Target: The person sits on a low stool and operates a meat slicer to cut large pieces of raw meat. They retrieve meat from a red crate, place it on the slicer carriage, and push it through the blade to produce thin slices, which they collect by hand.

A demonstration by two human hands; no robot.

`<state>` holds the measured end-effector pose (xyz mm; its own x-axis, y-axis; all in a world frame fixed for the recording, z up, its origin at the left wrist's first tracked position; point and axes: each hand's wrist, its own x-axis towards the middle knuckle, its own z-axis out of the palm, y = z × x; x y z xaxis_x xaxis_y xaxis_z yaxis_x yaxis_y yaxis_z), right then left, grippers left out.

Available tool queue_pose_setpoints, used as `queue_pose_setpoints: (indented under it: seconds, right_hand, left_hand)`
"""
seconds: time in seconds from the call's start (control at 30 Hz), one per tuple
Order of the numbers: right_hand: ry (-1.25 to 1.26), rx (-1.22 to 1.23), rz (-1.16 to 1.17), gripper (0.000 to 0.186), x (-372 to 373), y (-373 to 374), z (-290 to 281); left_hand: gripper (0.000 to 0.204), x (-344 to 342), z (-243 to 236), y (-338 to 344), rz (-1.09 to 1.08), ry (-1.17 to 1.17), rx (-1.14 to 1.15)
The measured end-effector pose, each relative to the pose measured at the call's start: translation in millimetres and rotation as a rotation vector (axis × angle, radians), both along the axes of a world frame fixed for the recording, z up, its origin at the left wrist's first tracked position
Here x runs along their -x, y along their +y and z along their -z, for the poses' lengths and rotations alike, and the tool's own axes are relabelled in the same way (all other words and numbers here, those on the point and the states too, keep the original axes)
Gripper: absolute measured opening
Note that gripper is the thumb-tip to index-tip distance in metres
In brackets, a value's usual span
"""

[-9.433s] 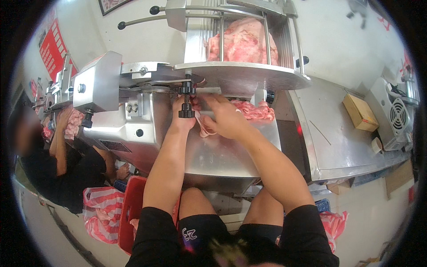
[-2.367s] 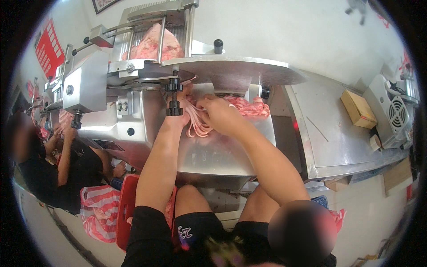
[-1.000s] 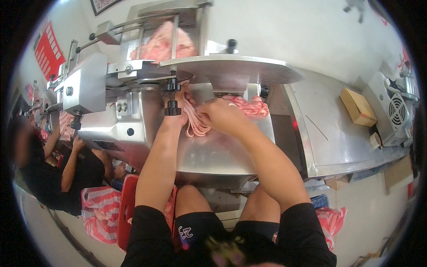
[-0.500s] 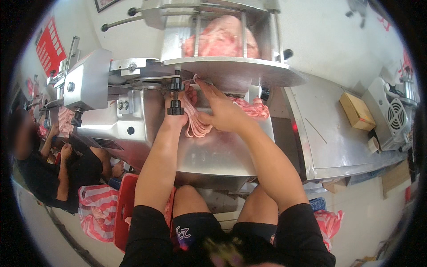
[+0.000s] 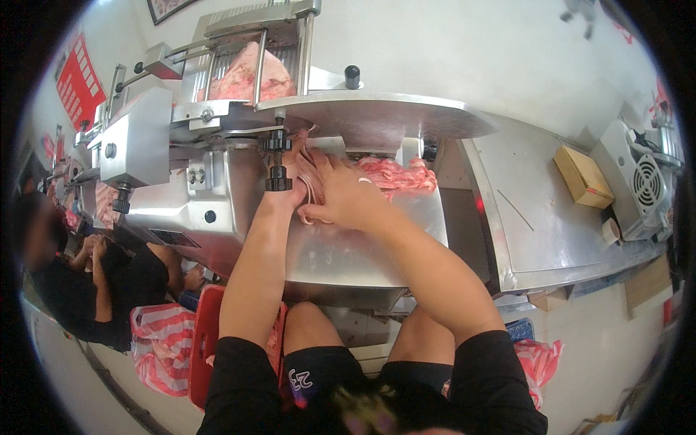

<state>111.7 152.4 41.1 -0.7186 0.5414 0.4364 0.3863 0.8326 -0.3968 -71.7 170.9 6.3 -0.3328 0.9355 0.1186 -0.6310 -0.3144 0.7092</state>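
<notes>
A metal meat slicer stands before me, its sliding carriage (image 5: 286, 30) at the upper left with a block of meat (image 5: 254, 76) under its bars. Below the blade plate (image 5: 391, 114), a folded bundle of thin meat slices (image 5: 313, 190) lies between my hands. My left hand (image 5: 291, 190) is on the bundle's left side, its fingers partly hidden by the black knobs (image 5: 278, 179). From the right, my right hand (image 5: 346, 194) closes over the slices, thumb toward me. More sliced meat (image 5: 400, 176) rests on the slicer's metal top beyond my right hand.
To the right is a metal counter (image 5: 536, 243) with a wooden block (image 5: 582, 176) and a fan-vented machine (image 5: 638, 190). A red crate (image 5: 205, 344) and a striped bag (image 5: 161, 355) stand low left. Another person (image 5: 98, 283) sits at the left by a similar machine.
The carriage and its meat block have slid left along the slicer. My right hand has shifted slightly left and down, covering more of the folded slices.
</notes>
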Motion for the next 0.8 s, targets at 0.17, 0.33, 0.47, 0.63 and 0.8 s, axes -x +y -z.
queue_pose_setpoints:
  seconds: [0.17,0.33,0.47,0.63,0.8]
  right_hand:
    - [-0.17,-0.137,0.239,0.084,14.6,-10.2,11.3]
    - [-0.125,-0.283,0.324,0.061,18.7,-6.3,23.2]
    - [-0.196,-0.107,0.26,0.053,5.2,-20.0,-4.7]
    - [0.013,0.226,0.115,0.045,-54.0,-12.5,-22.0]
    - [-0.041,0.597,0.158,0.046,-120.6,23.3,-21.6]
  left_hand:
    - [0.017,-2.7,-6.8,-7.7,0.131,-0.102,-0.095]
    - [0.02,12.9,6.3,2.4,0.131,-0.138,0.0]
    - [0.019,33.3,20.7,11.3,0.193,-0.157,0.026]
    - [0.018,2.0,-9.2,-4.4,0.13,-0.236,0.035]
    - [0.014,13.3,12.2,12.0,0.138,-0.13,-0.018]
